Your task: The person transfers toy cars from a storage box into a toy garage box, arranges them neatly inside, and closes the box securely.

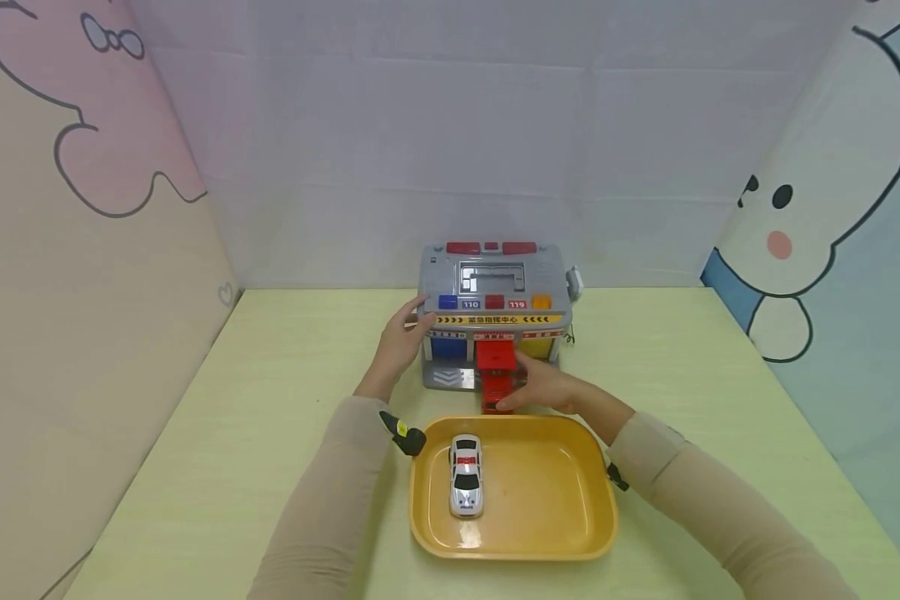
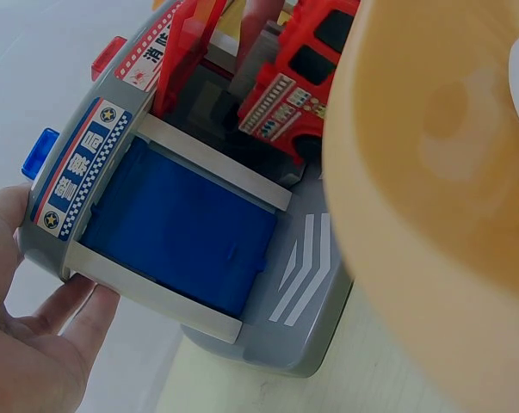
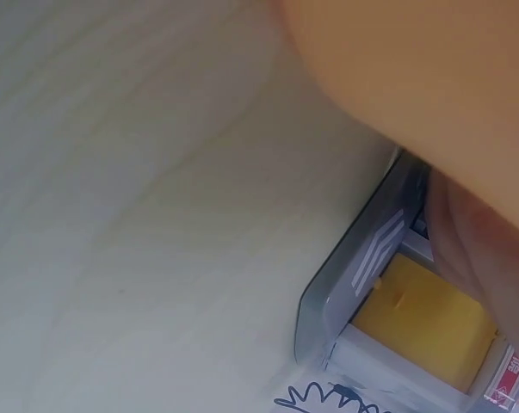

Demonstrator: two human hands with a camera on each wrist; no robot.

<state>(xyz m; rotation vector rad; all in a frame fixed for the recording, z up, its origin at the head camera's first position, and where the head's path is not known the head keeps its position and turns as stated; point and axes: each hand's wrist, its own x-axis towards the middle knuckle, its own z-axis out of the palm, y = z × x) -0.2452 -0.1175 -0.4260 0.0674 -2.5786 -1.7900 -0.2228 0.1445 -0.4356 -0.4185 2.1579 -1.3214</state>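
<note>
A grey toy emergency station (image 1: 439, 282) with a blue door (image 2: 182, 228), a raised red door (image 1: 497, 355) and a yellow door (image 3: 423, 323) stands at the back of the table. My left hand (image 1: 399, 343) holds the station's left front corner, thumb at the roof edge and fingers against the side. At the middle bay, my right hand (image 1: 553, 388) grips a red toy fire truck (image 1: 496, 388). One end of the truck is at the opening under the red door; the other points toward the tray. The right fingertips are mostly hidden in the right wrist view.
A yellow tray (image 1: 543, 500) lies just in front of the station, between the forearms. On its left side rests a white toy police car (image 1: 466, 492). A grey handle-like part (image 1: 574, 283) juts from the station's right side. A pale wall rises behind.
</note>
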